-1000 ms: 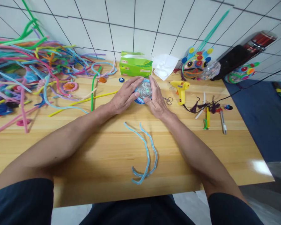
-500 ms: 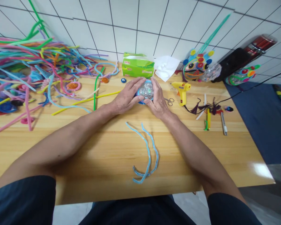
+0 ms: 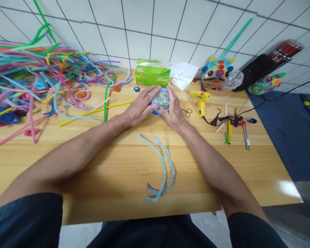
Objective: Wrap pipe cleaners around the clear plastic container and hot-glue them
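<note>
Between my two hands is a round, clear, shiny object with a blue rim (image 3: 162, 100), resting at the middle of the wooden table. My left hand (image 3: 142, 106) is closed around its left side, thumb at the near edge. My right hand (image 3: 174, 108) presses on its right side in the same way. Parts of the rim are hidden under my fingers. On the wood nearer to me lie two bent light-blue pipe cleaners (image 3: 164, 168), their lower ends crossing. Just right of my right hand, small scissors (image 3: 188, 112) show their handles.
A heap of coloured pipe cleaners (image 3: 49, 69) covers the left. Behind my hands stand a green tissue pack (image 3: 152, 73) and a white tissue (image 3: 183, 75). To the right are a yellow glue gun (image 3: 200, 101), decorated crafts (image 3: 218, 72), a dark-red flask (image 3: 281, 57) and a utility knife (image 3: 246, 136).
</note>
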`<state>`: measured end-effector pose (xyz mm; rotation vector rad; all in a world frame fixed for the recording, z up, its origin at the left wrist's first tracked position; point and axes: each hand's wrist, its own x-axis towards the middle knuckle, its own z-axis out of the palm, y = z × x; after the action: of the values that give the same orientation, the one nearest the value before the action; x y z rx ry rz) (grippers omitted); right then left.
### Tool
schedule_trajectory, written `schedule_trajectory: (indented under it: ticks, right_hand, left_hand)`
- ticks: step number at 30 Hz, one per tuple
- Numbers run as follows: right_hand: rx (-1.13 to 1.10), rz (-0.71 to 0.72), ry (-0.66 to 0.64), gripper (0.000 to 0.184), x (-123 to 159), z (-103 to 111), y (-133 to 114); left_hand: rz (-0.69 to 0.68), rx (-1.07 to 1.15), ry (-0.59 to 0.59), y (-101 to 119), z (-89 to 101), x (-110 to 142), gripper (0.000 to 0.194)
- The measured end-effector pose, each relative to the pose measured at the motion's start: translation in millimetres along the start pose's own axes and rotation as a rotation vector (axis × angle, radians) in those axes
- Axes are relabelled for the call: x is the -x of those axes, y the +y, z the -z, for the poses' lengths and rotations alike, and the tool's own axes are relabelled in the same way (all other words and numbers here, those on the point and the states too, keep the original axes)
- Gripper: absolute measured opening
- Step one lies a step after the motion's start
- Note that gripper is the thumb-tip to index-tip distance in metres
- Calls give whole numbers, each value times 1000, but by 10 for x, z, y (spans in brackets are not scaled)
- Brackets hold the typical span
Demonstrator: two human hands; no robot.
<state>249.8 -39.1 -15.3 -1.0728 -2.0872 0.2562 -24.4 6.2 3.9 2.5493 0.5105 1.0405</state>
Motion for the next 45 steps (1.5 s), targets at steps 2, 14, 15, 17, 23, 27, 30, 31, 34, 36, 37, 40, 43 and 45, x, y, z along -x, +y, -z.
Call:
schedule_trajectory:
  ticks: [2,14,15,17,23,27,30,31,34,36,37,40,43,45]
  right_hand:
    - [-5,9,6,116,1,-13,21]
    - [11,51,19,116,5,-21,26]
    - [15,59,23,116,7,-26,28]
    - [25,65,26,114,10,-36,32]
    - [39,64,33,113,11,-62,37]
    - [27,60,43,112,11,-56,31]
    - [31,38,23,111,14,-41,23]
    - [32,32,19,110,14,-39,20]
    - [33,27,16,113,10,-29,4]
    - [33,28,16,115,4,-4,-28]
    - [31,27,14,114,-1,18,-53]
    - [22,34,-8,107,-16,115,-139]
    - [48,50,-31,104,-33,200,-191]
    - [53,41,-35,102,-42,222,-196]
  left_hand:
    - [-25,10,4,-6,0,3,78]
    - [-12,46,45,13,-12,2,76]
    - [-8,55,52,24,-5,-2,75]
    - [6,74,68,51,8,-9,72]
    - [14,87,96,79,7,-21,66]
    - [13,77,98,38,-34,-20,67]
    - [14,67,102,21,-55,-22,67]
    - [16,65,104,21,-56,-24,67]
    - [14,64,101,43,-43,-34,67]
    - [22,67,99,71,-28,-39,68]
    - [31,71,103,85,-22,-40,68]
    - [57,101,130,106,-25,-32,67]
    - [61,139,145,87,-47,-22,68]
    - [62,151,139,69,-55,-22,69]
